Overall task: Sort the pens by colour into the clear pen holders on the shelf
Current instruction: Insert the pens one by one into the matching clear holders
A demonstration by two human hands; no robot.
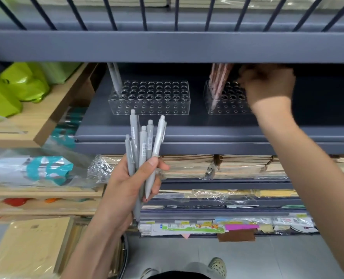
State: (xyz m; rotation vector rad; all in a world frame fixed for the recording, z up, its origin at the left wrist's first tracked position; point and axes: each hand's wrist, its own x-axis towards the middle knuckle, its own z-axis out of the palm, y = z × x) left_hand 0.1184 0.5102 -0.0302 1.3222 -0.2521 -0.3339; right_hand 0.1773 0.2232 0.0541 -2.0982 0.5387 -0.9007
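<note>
- My left hand (131,182) grips several unsorted grey pens (142,141).
- My right hand (267,85), at the pink pens (219,83), is blurred; grip unclear.
- The left holder (151,105) is nearly empty.

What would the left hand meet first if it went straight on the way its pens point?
Probably the front wall of the left clear holder, met by the grey pens the left hand holds; depth is unclear.
</note>
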